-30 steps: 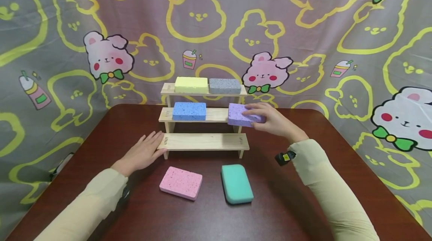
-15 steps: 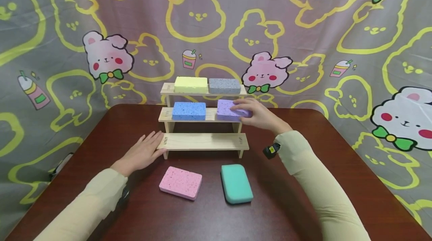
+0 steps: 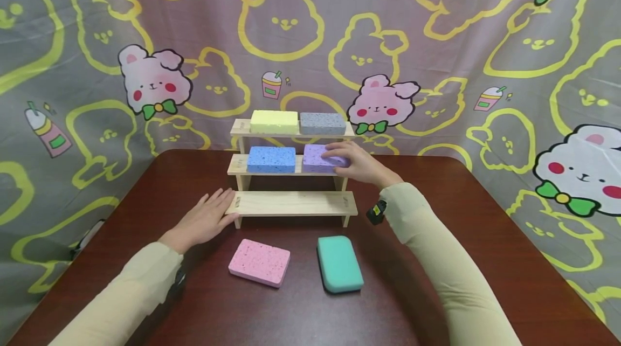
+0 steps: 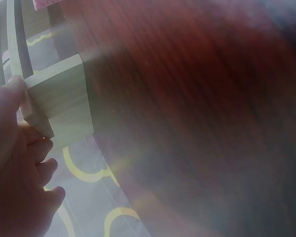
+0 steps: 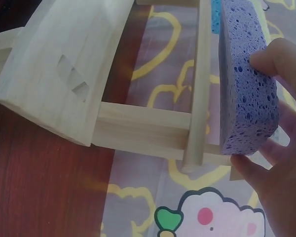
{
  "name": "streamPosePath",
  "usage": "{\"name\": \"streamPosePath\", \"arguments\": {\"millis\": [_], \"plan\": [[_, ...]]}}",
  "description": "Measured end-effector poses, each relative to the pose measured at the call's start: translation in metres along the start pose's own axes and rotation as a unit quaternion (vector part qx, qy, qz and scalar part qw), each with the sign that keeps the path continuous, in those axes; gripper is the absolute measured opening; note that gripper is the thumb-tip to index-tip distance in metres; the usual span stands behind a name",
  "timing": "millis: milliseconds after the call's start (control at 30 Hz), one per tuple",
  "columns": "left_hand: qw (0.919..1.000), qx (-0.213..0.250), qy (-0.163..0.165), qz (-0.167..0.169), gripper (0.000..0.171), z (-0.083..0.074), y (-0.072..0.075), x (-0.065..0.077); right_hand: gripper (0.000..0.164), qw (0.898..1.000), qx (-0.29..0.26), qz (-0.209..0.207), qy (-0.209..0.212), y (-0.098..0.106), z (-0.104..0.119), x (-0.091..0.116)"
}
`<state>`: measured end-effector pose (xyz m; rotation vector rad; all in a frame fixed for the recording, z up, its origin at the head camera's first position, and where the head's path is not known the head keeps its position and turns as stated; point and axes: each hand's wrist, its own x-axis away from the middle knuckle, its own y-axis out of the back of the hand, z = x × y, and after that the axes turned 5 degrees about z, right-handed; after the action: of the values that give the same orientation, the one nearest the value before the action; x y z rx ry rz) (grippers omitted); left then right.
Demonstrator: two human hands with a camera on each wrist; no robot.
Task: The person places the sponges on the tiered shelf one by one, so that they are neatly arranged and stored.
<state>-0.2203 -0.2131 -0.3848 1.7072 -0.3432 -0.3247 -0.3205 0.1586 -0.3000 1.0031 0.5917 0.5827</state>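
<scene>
A purple sponge (image 3: 314,158) lies on the right part of the middle step of a three-step wooden rack (image 3: 291,203). My right hand (image 3: 358,163) grips it by its right end; in the right wrist view thumb and fingers hold the purple sponge (image 5: 249,84) at its edges. Just left of it, on the same step, sits a blue sponge (image 3: 271,159). My left hand (image 3: 206,219) lies with fairly straight fingers against the left end of the lowest step. In the left wrist view the left hand (image 4: 19,163) touches the rack's end (image 4: 64,98).
On the top step are a yellow sponge (image 3: 274,122) and a grey sponge (image 3: 323,123). A pink sponge (image 3: 260,262) and a teal sponge (image 3: 340,264) lie on the dark wooden table (image 3: 204,303) before the rack. A patterned curtain (image 3: 208,22) hangs behind.
My right hand has moved left with the purple sponge, from the right end of the middle step to close beside the blue sponge. The left hand has stayed put.
</scene>
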Motion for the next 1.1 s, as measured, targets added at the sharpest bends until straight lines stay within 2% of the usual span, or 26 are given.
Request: {"name": "streamPosePath", "arguments": {"millis": [467, 833, 1100], "plan": [[1.0000, -0.002, 0.001, 0.003, 0.064, -0.001, 0.001, 0.000, 0.039, 1.000, 0.003, 0.012, 0.001, -0.008, -0.004, -0.010], [1.0000, -0.001, 0.006, 0.006, 0.065, 0.000, 0.001, 0.000, 0.039, 1.000, -0.002, 0.024, -0.005, -0.008, -0.003, -0.011], [0.9999, 0.001, 0.007, 0.007, 0.065, 0.000, 0.001, 0.000, 0.039, 1.000, 0.006, 0.022, 0.007, -0.008, -0.003, -0.011]]}}
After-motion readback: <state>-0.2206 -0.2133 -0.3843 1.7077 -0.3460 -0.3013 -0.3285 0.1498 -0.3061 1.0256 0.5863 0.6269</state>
